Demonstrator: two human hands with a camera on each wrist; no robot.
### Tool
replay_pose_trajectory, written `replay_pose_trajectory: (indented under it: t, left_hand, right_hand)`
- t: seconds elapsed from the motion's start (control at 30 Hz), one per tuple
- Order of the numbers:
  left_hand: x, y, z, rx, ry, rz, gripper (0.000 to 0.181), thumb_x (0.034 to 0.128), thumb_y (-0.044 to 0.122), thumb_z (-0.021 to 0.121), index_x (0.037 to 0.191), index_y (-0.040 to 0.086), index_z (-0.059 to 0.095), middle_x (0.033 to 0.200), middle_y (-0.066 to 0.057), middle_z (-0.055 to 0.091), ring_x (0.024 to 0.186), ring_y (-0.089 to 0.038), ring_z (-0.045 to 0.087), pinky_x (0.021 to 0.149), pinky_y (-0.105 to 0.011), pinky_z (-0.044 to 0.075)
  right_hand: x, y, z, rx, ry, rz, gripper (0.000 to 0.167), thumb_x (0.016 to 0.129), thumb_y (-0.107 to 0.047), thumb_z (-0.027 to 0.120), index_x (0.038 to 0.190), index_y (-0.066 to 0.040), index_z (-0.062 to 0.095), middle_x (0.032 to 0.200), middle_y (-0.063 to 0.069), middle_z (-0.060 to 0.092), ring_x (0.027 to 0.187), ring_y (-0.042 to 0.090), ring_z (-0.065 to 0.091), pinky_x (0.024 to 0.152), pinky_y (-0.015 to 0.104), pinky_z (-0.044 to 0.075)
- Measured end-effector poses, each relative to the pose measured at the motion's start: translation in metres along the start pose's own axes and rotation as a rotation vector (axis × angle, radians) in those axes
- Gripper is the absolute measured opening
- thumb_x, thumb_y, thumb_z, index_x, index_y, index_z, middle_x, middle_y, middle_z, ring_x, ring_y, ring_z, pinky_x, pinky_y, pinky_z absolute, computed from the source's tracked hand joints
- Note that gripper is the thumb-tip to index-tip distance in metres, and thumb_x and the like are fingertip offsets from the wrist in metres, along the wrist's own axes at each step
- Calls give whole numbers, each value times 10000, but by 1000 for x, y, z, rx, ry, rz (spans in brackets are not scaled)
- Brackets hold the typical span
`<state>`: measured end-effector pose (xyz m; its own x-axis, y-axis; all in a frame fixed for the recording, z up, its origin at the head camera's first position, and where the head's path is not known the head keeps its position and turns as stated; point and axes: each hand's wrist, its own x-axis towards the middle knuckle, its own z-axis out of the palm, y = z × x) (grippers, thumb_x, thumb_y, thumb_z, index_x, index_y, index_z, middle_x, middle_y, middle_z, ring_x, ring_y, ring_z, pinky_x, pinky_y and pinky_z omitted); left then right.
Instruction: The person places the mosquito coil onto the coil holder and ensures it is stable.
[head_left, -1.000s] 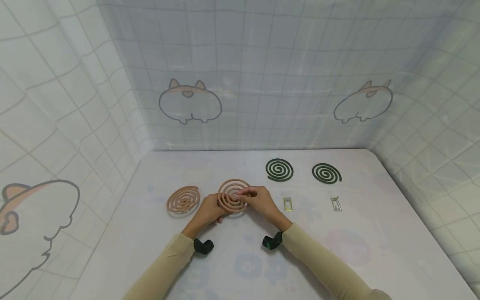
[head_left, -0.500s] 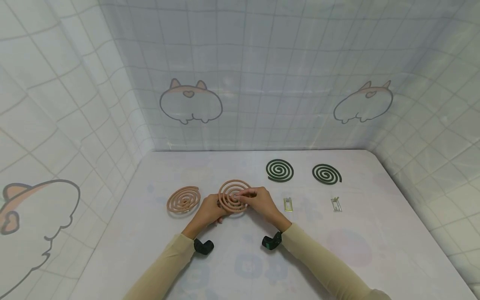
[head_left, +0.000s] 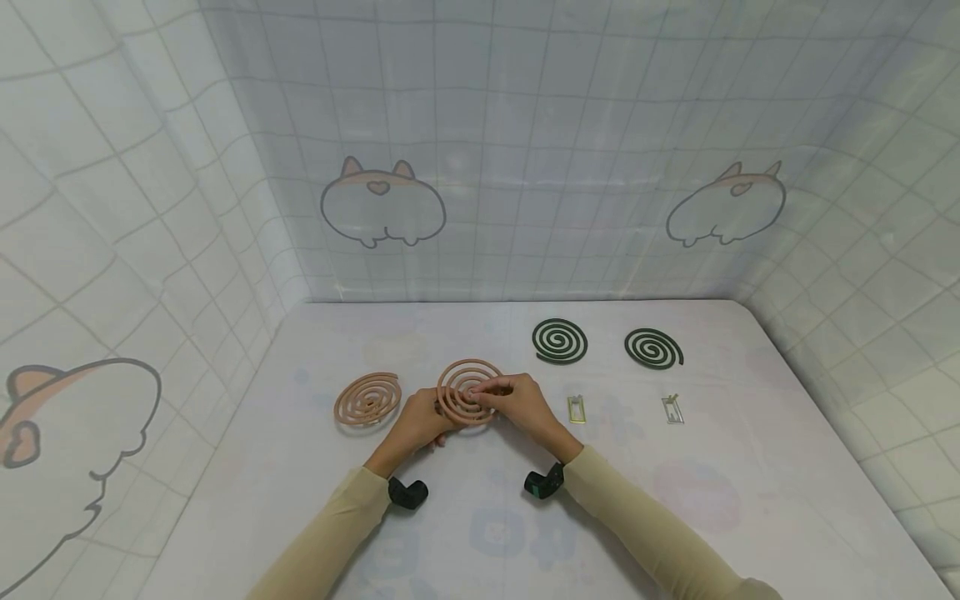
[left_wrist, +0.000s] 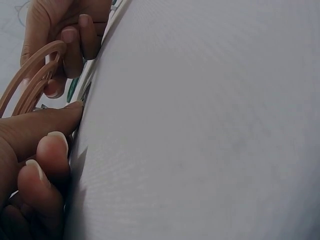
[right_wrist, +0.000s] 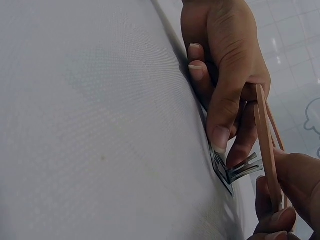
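Near the table's middle, my right hand point(head_left: 521, 404) pinches a tan mosquito coil point(head_left: 448, 407) close to its centre. The coil hangs tilted above the tabletop. My left hand point(head_left: 420, 419) reaches behind and under it. In the right wrist view, the left thumb and finger grip the flat base of a small metal coil stand point(right_wrist: 245, 170). The stand's raised prongs point at the coil point(right_wrist: 268, 155); whether they touch it I cannot tell. The left wrist view shows the left thumb point(left_wrist: 45, 122) low at the tabletop, below the coil's curved edge point(left_wrist: 26, 69).
Another tan coil point(head_left: 367, 400) sits tilted to the left, seemingly on a stand. Two dark green coils point(head_left: 559, 341) lie flat at the back right. In front of them lie a gold-coloured stand point(head_left: 576, 408) and a silver stand point(head_left: 672, 408). Patterned curtains point(head_left: 525, 167) surround the table.
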<state>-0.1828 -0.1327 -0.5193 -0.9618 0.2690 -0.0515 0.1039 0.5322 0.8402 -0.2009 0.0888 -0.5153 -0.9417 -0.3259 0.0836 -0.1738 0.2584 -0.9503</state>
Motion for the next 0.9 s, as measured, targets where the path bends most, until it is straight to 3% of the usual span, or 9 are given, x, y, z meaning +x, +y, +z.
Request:
replay_pose_trajectory:
  t: [0.63,0.9]
  left_hand:
    - [0,-2,2,-6,7,-1,289,895,380,820,1085,176,745,556,-44,602,391,-146,540,396,-326,493]
    - [-2,1,1,-28,7,13,250,909,236,811,1093,87,731,531,-55,587,381,-144,526,398,-321,496]
  right_hand:
    - [0,1,2,-13,4,9,135,904,-314,819,1002,-222,824,976,-43,747,782,172,573,605,262,435]
    - [0,-1,2,-17,13,-7,123,901,-308,822,986,-220,825,919,-28,742,733,177,572,583,265,459]
